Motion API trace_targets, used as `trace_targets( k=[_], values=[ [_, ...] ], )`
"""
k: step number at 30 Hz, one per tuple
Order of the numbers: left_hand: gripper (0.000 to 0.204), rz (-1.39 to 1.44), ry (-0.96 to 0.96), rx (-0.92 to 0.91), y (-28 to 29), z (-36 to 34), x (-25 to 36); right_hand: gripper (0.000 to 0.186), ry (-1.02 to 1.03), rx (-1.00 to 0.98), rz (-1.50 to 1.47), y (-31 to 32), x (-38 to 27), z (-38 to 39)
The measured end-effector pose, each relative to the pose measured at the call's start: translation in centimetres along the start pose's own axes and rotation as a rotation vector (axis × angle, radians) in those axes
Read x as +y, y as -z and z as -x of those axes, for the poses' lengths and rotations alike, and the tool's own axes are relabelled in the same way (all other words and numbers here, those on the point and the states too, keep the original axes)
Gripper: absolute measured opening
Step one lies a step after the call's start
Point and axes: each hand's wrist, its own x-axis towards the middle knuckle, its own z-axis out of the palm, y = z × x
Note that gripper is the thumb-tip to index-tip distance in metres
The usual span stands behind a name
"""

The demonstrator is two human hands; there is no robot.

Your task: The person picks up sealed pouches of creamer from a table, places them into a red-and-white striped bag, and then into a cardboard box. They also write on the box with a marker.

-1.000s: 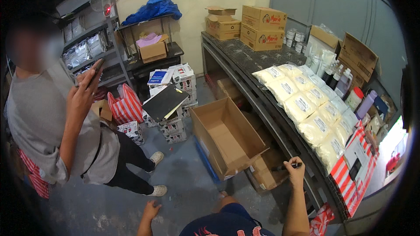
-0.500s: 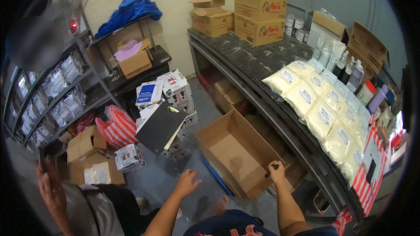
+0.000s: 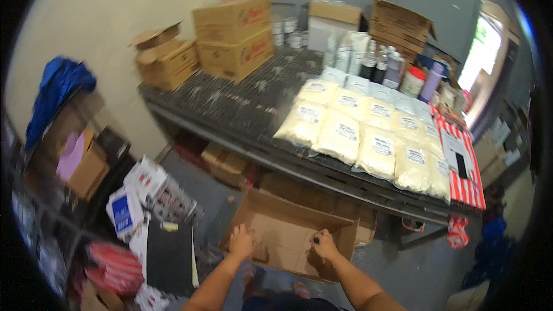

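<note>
An open, empty cardboard box [image 3: 282, 233] stands on the floor below the table's front edge. Over its left end is my left hand [image 3: 242, 244], fingers apart and holding nothing; whether it touches the cardboard I cannot tell. My right hand [image 3: 326, 244] is over the box's right part, closed around a black marker [image 3: 315, 240], of which only a dark end shows. On the table above, several clear bags of pale yellow powder [image 3: 377, 152] lie in rows.
The dark table [image 3: 230, 106] carries closed cartons [image 3: 233, 57], bottles [image 3: 380, 66] and a red-and-white striped bag [image 3: 469, 170]. Stacked boxes [image 3: 158, 187] and a black clipboard [image 3: 168, 256] are at left. Another carton [image 3: 222, 161] sits under the table.
My view has swung right, toward the table. The left hand has come over the box's left end; the right still grips the marker. The other person at the left is out of view.
</note>
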Motion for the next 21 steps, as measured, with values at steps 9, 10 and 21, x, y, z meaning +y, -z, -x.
trace_targets(
  k=[9,10,21],
  values=[
    [0.045,-0.099,-0.033,-0.263,-3.4,-15.4,-10.2,0.026,-0.180,-0.086,0.093,-9.1,-3.5,-7.5],
    [0.051,-0.103,0.000,-0.310,-3.9,-16.4,-11.1,0.027,-0.206,-0.102,0.126,-10.4,-3.5,-8.6],
    [0.079,0.296,0.054,-0.244,-6.8,-19.0,-17.8,0.025,-0.315,0.066,0.225,-14.5,-0.6,-18.9]
  ],
)
